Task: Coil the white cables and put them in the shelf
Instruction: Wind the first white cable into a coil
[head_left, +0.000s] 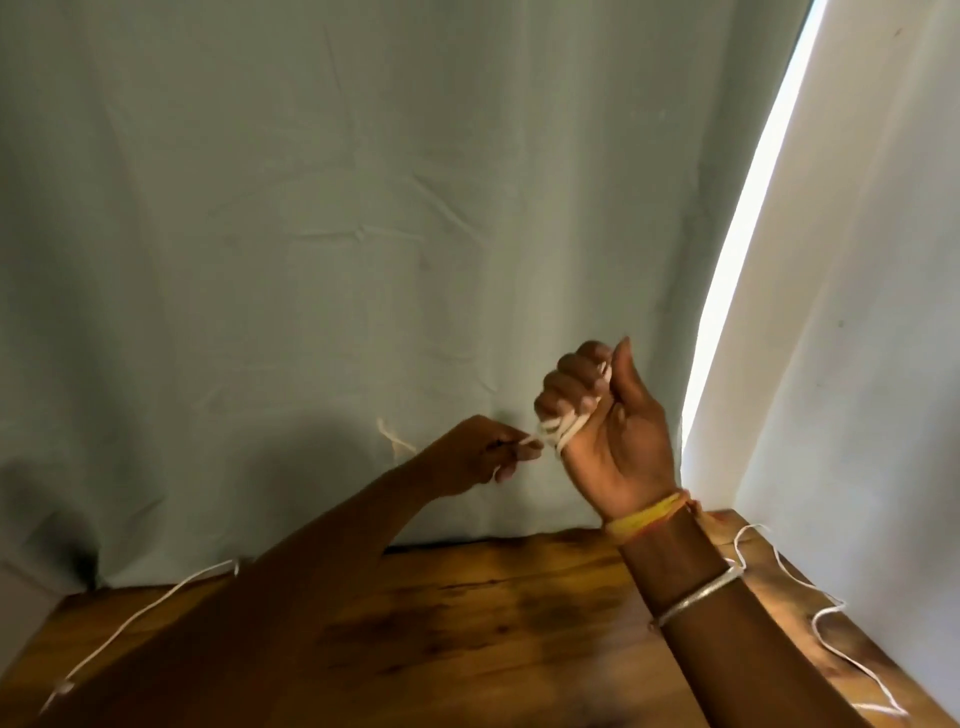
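Hands up in front of a grey-green curtain (311, 234), above a wooden table (467, 623). Right hand (605, 426) is raised, palm toward the camera, fingers curled into a fist around a small coil (563, 426) of white cable, loops sticking out at the bottom of the fist by the little finger. Left hand (480, 454) sits just beside it, lower and to the left, thumb and forefinger pinching the cable end (532, 441) that runs straight into the coil; other fingers are bent in. Right wrist has a yellow-orange thread band (649, 514) and a silver bangle (696, 595) further down the forearm. Loose cable (831, 613) lies squiggled on the table's right edge, passing behind the right forearm. Second white cable (140, 616) lies along the table's left side, running under the left forearm; cannot tell if it is the same cable. Bright strip of light (753, 208) shows between curtain and a white wall (883, 312) on the right. Shelf is out of view
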